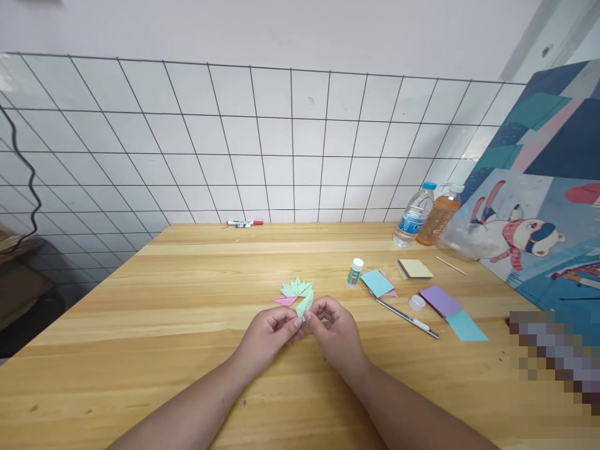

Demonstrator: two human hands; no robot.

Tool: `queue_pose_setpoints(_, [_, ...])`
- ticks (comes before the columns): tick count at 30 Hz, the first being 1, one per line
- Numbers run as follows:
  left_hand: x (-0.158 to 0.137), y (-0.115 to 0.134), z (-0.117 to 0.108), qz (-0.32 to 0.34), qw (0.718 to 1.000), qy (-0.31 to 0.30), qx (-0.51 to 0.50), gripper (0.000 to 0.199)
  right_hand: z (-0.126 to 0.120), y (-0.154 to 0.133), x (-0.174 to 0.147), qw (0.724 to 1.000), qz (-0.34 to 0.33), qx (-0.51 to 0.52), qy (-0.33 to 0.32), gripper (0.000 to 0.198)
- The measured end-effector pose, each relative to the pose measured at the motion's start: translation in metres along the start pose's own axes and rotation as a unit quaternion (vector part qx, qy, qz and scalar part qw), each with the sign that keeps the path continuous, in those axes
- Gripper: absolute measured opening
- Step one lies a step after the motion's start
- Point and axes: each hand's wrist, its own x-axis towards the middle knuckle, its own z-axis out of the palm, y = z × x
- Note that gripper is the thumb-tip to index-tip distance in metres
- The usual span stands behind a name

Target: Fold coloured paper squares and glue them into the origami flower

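Left hand [268, 332] and right hand [340, 332] both pinched on green folded paper [305, 303], roughly midway across surface [187, 281], well short of far edge. My worry: pinching too hard could skew creases; stray nudge could shove light green-and-pink folded pieces [297, 288] just beyond. Fingers [295, 324] hide paper's lower end; can't tell if upper tip joins pieces. Surface's near edge cut off; object [557, 356] toward right edge pixelated, can't identify.
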Motion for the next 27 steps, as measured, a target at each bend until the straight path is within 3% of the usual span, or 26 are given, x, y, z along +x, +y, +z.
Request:
queue_pose_setpoints(3, [0.0002,-0.0003,-0.0014,-0.003,1.000,0.007,0.000,0.028,0.0004,0.0016,-0.0006,1.000,0.003,0.030,0.006,0.017])
queue_pose_setpoints(7, [-0.0003,0.0014,-0.0019,0.022,0.999,0.035,0.017,0.026,0.0007,-0.0003,0.0000,0.993,0.066,0.096,-0.023,0.046])
queue_pose_setpoints(11, [-0.0009,0.0009,-0.0011,0.038,0.997,0.041,0.048,0.024,0.0001,-0.0038,0.0013,0.985,0.115,0.099,-0.076,0.031])
queue_pose_setpoints(20, [-0.0015,0.0024,0.0002,0.041,0.995,0.040,0.076,0.022,-0.0021,-0.0022,0.0021,0.978,0.110,0.175,-0.032,0.025])
queue_pose_setpoints(27, [-0.0004,-0.0010,-0.0024,0.020,0.998,0.022,0.052,0.022,-0.0008,-0.0070,0.0014,0.978,0.121,0.159,-0.055,0.028])
